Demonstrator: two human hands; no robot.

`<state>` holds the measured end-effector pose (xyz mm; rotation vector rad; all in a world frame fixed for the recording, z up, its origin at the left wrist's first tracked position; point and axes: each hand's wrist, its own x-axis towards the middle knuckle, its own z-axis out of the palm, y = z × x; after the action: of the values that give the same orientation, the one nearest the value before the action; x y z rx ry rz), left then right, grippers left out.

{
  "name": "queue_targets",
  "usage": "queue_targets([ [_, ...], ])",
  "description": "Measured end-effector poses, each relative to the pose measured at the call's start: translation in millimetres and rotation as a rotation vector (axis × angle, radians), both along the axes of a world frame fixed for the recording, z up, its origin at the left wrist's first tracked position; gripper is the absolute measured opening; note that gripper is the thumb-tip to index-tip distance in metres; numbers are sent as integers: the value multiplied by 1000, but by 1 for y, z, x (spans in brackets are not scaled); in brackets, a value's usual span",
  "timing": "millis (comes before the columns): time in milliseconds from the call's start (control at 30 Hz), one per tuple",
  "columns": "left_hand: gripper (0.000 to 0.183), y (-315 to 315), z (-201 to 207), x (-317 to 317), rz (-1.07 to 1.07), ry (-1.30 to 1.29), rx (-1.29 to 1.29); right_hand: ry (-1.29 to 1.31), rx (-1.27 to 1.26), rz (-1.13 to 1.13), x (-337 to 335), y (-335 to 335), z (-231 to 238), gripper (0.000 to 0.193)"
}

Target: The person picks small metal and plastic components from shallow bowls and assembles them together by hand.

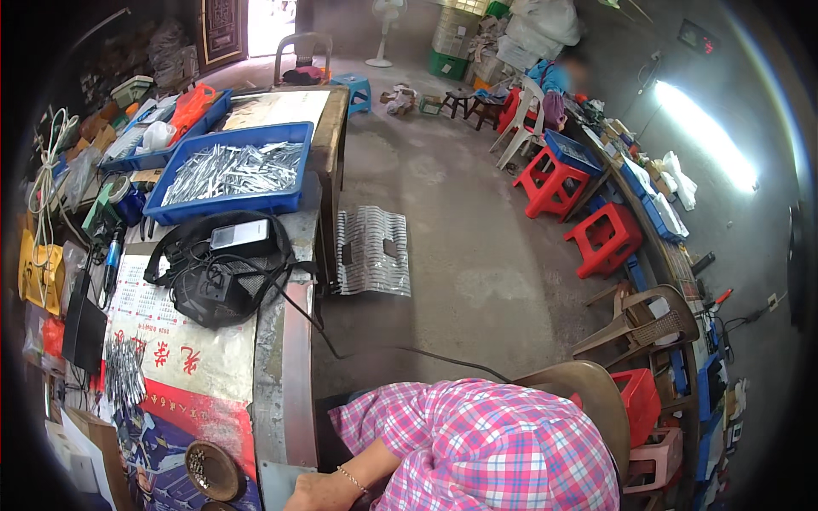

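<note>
Looking down from the head camera, I saw one hand (319, 494) at the bottom edge of the frame, a thin bracelet at its wrist and a pink plaid sleeve (477, 443) above it. I took it for the left hand, though the view did not settle that, and its fingers ran out of frame, so I could not tell whether they were open or closed. The other hand was out of view. The hand rested at the near corner of the workbench (281, 358), on its worn grey metal edge. Nearest to it, low left in the frame, lay a shallow round brown dish (213, 470) with a few small dark bits in it, sitting on a printed paper sheet (200, 362) in white and red that covered the bench top. Left of that, a loose bunch of thin shiny metal strips (124, 375) lay fanned out. Further up the frame sat a black mesh bag with tangled straps and a small flat device (223, 268), a black cable trailing from it to the concrete floor. Above that, a blue plastic tray (230, 170) was heaped with silvery metal pieces. Red plastic stools (607, 238) stood at right, and a tan plastic chair back (588, 392) curved behind the sleeve.
</note>
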<state>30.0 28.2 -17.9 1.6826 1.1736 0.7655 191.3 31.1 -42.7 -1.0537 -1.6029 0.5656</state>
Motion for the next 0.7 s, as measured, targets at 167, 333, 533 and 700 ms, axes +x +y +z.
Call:
queue_targets([
  [167, 37, -2, -1, 9, 21, -66, 6, 5, -27, 40, 4, 0, -4, 6],
  [333, 35, -1, -1, 10, 38, -10, 44, -5, -56, 75, 5, -1, -4, 8],
  [533, 37, -1, 0, 15, 25, -19, 83, -14, -83, 82, 5, -3, -4, 9],
  [700, 38, -2, 7, 16, 41, 123, 109, 30, -70, 116, 3, -2, -10, 12],
])
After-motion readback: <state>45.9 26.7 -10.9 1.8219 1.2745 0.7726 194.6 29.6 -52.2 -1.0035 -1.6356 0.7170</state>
